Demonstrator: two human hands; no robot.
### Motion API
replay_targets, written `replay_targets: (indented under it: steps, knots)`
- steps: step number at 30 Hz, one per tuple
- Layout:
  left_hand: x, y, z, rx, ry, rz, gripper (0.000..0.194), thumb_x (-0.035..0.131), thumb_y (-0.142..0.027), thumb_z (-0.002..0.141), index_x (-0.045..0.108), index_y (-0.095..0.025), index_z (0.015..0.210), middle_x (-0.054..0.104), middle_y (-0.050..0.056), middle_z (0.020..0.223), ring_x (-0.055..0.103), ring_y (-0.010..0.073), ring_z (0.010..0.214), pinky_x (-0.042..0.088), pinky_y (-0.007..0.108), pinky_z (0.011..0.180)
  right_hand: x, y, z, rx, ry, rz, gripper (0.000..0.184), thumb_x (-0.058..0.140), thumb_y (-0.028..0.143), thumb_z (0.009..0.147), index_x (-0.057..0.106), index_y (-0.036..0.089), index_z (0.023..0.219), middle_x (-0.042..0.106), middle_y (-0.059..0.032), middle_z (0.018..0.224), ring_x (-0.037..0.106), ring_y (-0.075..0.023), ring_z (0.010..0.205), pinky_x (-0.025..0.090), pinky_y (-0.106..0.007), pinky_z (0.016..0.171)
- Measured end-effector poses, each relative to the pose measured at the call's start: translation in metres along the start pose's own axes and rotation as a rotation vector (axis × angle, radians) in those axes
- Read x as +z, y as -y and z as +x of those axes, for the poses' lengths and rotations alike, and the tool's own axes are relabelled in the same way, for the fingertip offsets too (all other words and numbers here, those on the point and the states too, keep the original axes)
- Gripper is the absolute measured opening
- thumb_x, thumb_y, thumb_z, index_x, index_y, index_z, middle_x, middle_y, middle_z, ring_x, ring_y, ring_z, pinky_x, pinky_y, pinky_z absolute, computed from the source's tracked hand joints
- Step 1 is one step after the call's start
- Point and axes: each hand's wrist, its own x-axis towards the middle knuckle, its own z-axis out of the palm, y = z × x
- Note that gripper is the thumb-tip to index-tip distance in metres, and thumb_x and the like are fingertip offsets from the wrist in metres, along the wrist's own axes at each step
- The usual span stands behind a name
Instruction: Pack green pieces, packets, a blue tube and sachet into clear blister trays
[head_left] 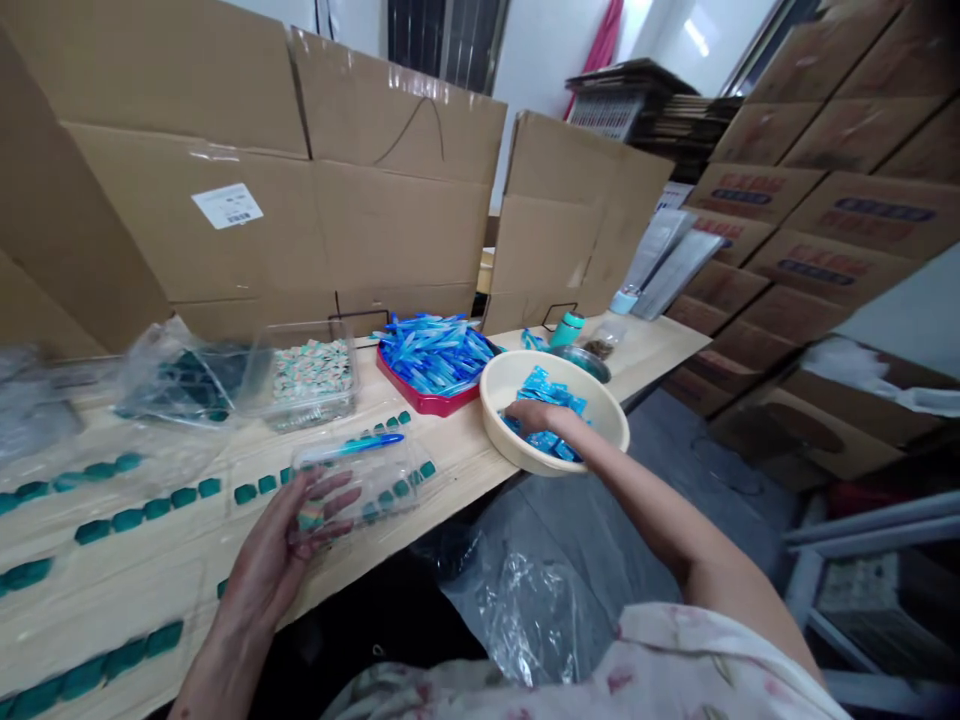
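Observation:
My left hand (289, 545) grips a clear plastic case (360, 480) by its near edge, fingers curled under it. A blue pen (360, 447) and a small patterned eraser lie inside the case. My right hand (536, 415) reaches into a cream bowl (600, 400) and rests on a heap of small blue packets (551, 395), fingers bent down among them. A red tray (420, 400) heaped with blue pens (435, 350) stands just left of the bowl.
Rows of clear cases with teal clips (127, 520) cover the wooden table (480, 450). A clear tub of patterned erasers (311, 375) and plastic bags sit behind. Cardboard boxes (285, 210) wall the back; more stack at right. A teal cup (568, 328) stands beyond the bowl.

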Motion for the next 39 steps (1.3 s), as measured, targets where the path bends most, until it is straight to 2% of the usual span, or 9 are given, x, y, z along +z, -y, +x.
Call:
replay_targets:
  steps: [5, 10, 12, 14, 19, 24, 31, 34, 39]
  knots:
    - [0.012, 0.007, 0.003, -0.025, 0.05, 0.011, 0.025, 0.054, -0.027, 0.084, 0.059, -0.015, 0.106, 0.063, 0.017, 0.117, 0.063, 0.0321, 0.1, 0.058, 0.036, 0.064, 0.003, -0.016, 0.005, 0.012, 0.135, -0.049, 0.015, 0.072, 0.006, 0.05, 0.067, 0.013, 0.063, 0.069, -0.0025, 0.067, 0.058, -0.0149, 0.061, 0.041, -0.021, 0.061]
    - [0.013, 0.013, 0.001, -0.003, 0.063, -0.011, 0.029, 0.057, -0.03, 0.083, 0.057, -0.014, 0.107, 0.062, 0.018, 0.117, 0.063, 0.0317, 0.1, 0.058, 0.035, 0.064, -0.028, -0.008, -0.015, 0.008, -0.099, -0.052, 0.022, 0.052, 0.012, 0.077, 0.067, 0.009, 0.093, 0.069, -0.0123, 0.093, 0.061, -0.0207, 0.08, 0.043, -0.027, 0.07]
    - [0.015, 0.015, 0.0, 0.001, 0.078, -0.029, 0.029, 0.056, -0.031, 0.084, 0.057, -0.013, 0.107, 0.062, 0.018, 0.116, 0.064, 0.0317, 0.098, 0.058, 0.035, 0.063, -0.037, 0.013, -0.025, -0.066, -0.386, 0.111, 0.026, 0.053, 0.023, 0.082, 0.064, 0.01, 0.101, 0.068, -0.0105, 0.088, 0.061, -0.0201, 0.077, 0.044, -0.028, 0.068]
    - [0.018, 0.016, 0.0, 0.001, 0.112, -0.055, 0.03, 0.056, -0.033, 0.084, 0.056, -0.013, 0.106, 0.063, 0.019, 0.114, 0.065, 0.0316, 0.096, 0.058, 0.036, 0.063, -0.037, 0.044, -0.033, -0.247, -0.435, 0.322, 0.032, 0.054, 0.031, 0.084, 0.062, 0.014, 0.109, 0.068, -0.0078, 0.089, 0.062, -0.0189, 0.077, 0.046, -0.028, 0.068]
    - [0.019, 0.019, -0.001, 0.012, 0.13, -0.098, 0.032, 0.056, -0.038, 0.083, 0.055, -0.013, 0.105, 0.063, 0.019, 0.112, 0.065, 0.0309, 0.095, 0.058, 0.035, 0.061, -0.002, 0.129, -0.045, -0.614, -0.165, 0.437, 0.019, 0.056, 0.026, 0.085, 0.068, 0.02, 0.099, 0.069, -0.0047, 0.094, 0.063, -0.0166, 0.085, 0.047, -0.026, 0.076]
    - [0.007, 0.022, -0.006, 0.045, 0.06, -0.126, 0.03, 0.058, -0.034, 0.082, 0.056, -0.014, 0.104, 0.064, 0.017, 0.111, 0.067, 0.025, 0.085, 0.058, 0.036, 0.059, 0.029, 0.174, -0.049, -0.806, -0.08, 0.305, 0.013, 0.059, 0.024, 0.084, 0.07, 0.017, 0.086, 0.066, -0.0063, 0.083, 0.061, -0.0155, 0.079, 0.047, -0.025, 0.071]
    - [-0.043, 0.01, -0.025, 0.116, -0.149, -0.237, 0.029, 0.058, -0.029, 0.083, 0.057, -0.012, 0.106, 0.065, 0.017, 0.111, 0.067, 0.0228, 0.081, 0.059, 0.034, 0.058, 0.016, 0.204, -0.011, -0.755, -0.364, 0.248, 0.024, 0.051, 0.029, 0.089, 0.068, 0.015, 0.083, 0.067, -0.0088, 0.08, 0.063, -0.0189, 0.077, 0.048, -0.029, 0.071]
    - [-0.08, 0.004, -0.048, 0.202, -0.278, -0.275, 0.03, 0.059, -0.028, 0.082, 0.058, -0.012, 0.107, 0.065, 0.016, 0.11, 0.068, 0.0234, 0.081, 0.059, 0.034, 0.056, 0.022, 0.227, 0.018, -0.758, -0.282, 0.268, 0.022, 0.049, 0.027, 0.089, 0.068, 0.017, 0.089, 0.071, -0.0066, 0.082, 0.066, -0.0189, 0.074, 0.049, -0.028, 0.068]
    - [-0.142, 0.004, -0.104, 0.343, -0.577, -0.349, 0.029, 0.06, -0.022, 0.08, 0.06, -0.012, 0.107, 0.066, 0.014, 0.109, 0.068, 0.0217, 0.072, 0.059, 0.034, 0.053, 0.056, 0.313, 0.053, -1.076, -0.1, 0.29, 0.022, 0.046, 0.022, 0.089, 0.067, 0.019, 0.089, 0.071, -0.0049, 0.09, 0.066, -0.0178, 0.082, 0.049, -0.028, 0.075]
